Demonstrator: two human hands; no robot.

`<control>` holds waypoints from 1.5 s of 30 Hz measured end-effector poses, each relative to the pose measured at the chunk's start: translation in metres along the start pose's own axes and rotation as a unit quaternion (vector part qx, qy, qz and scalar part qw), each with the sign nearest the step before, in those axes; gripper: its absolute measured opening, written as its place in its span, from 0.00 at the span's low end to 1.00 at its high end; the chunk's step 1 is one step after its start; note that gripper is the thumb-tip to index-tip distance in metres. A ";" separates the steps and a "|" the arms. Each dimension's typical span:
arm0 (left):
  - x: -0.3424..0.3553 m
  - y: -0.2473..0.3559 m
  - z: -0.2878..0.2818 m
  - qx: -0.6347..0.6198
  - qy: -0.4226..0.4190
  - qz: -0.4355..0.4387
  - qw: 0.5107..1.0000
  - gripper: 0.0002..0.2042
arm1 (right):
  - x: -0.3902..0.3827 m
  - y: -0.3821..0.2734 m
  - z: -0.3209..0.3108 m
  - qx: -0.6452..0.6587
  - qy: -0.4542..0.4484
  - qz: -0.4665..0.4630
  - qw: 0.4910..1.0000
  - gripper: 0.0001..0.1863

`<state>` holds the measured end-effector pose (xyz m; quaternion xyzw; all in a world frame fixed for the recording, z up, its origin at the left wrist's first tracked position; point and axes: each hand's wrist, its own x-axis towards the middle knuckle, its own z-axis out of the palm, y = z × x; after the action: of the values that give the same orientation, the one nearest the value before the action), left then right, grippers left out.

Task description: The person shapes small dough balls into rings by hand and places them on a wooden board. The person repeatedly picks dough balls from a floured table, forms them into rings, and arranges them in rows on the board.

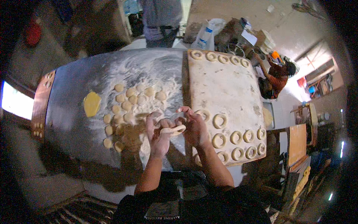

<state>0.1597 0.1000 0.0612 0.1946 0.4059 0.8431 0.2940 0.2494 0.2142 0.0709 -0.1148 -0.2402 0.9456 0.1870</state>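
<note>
The person stands at a long dark bench (71, 123) dusted with white flour. Both hands are up in front of the chest, just above the bench. Between them is a little ring of dough (174, 130). The left hand (158, 136) cups it from the left side, and the right hand (194, 128) pinches it from the right. The fingers (183, 110) of both hands are curled around the ring, gripping it lightly, not squeezing hard as far as I can see.

The dough ring looks soft and light. I think it would bend and stretch easily, and it may be a bit sticky. A hard pinch would squash it or pull it thin. The best place to hold it seems to be the two sides, with soft fingertips.

To the left of the hands, many small round dough balls (126, 100) lie in the flour. A flat yellow piece (91, 103) sits further left. To the right lies a pale floury board (223, 89). Finished dough rings (219, 120) lie on it, in a row at the far edge and in more rows at the near edge. Another person (160, 18) stands at the far side of the bench.
</note>
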 end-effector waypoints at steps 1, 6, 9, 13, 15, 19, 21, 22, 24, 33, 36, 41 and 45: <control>-0.006 -0.005 0.011 -0.005 0.019 0.003 1.000 0.21 | -0.009 -0.005 0.003 -0.284 0.052 -0.034 0.957 0.22; -0.016 -0.041 0.063 0.435 -0.036 0.203 0.877 0.15 | -0.049 -0.040 -0.011 -0.063 0.055 -0.083 0.993 0.25; -0.020 -0.063 0.094 0.419 -0.023 0.138 0.897 0.14 | -0.066 -0.062 -0.034 -0.487 0.065 -0.121 0.862 0.25; -0.018 -0.083 0.131 0.456 -0.072 0.147 0.875 0.12 | -0.089 -0.094 -0.061 -0.181 0.074 -0.168 0.966 0.18; -0.021 -0.089 0.148 0.501 -0.118 0.136 0.846 0.12 | -0.100 -0.109 -0.069 -0.381 0.135 -0.143 0.903 0.15; -0.019 -0.103 0.180 0.419 -0.153 0.092 0.890 0.11 | -0.119 -0.136 -0.084 -0.046 0.004 -0.166 0.985 0.28; -0.021 -0.108 0.192 0.468 -0.169 0.041 0.866 0.11 | -0.124 -0.142 -0.090 -0.338 0.135 -0.274 0.890 0.32; -0.021 -0.111 0.197 0.493 -0.177 0.016 0.852 0.11 | -0.128 -0.148 -0.093 -0.387 0.118 -0.261 0.876 0.32; -0.021 -0.115 0.206 0.510 -0.185 0.045 0.839 0.10 | -0.130 -0.156 -0.098 -0.183 0.087 -0.180 0.963 0.32; -0.015 -0.146 0.221 0.380 -0.213 0.078 0.897 0.11 | -0.143 -0.183 -0.099 -0.158 0.235 -0.230 0.931 0.25; -0.010 -0.152 0.227 0.378 -0.210 0.007 0.902 0.10 | -0.133 -0.189 -0.109 -0.458 0.174 -0.155 0.858 0.30; 0.032 -0.155 0.237 0.719 -0.222 0.000 0.658 0.16 | -0.105 -0.205 -0.151 -0.531 0.315 -0.041 0.785 0.44; 0.046 -0.153 0.217 0.761 -0.236 -0.048 0.603 0.33 | -0.107 -0.209 -0.175 -0.711 0.351 -0.056 0.607 0.51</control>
<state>0.3002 0.3296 0.0723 0.5206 0.8260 0.1392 0.1651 0.4619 0.4131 0.0384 -0.5206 -0.7592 0.3520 0.1694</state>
